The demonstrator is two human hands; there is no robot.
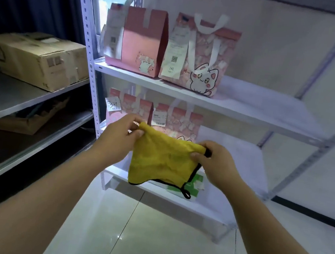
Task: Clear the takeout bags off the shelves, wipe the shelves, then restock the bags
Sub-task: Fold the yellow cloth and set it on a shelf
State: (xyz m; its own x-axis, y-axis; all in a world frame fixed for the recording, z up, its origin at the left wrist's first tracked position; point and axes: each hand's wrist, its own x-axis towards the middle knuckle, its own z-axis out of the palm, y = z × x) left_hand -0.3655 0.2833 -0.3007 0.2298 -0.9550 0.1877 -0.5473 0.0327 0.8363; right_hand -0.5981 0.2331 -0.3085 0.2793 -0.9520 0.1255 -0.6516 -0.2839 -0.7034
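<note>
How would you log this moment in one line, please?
left hand, right hand pinch yellow cloth; pink takeout bags on shelves

I see two pink takeout bags upright on the upper shelf (249,107) at 12 o'clock, touching each other. The plain pink bag (138,45) stands left of the cat-print bag (199,63) with white handles, and each carries a paper receipt. On the lower shelf (232,156), two more pink bags (176,117) stand side by side at its left end. The yellow cloth (162,158), edged in black, partly hides them. It hangs slack, its top corners pinched by my left hand (116,139) and right hand (215,160).
</note>
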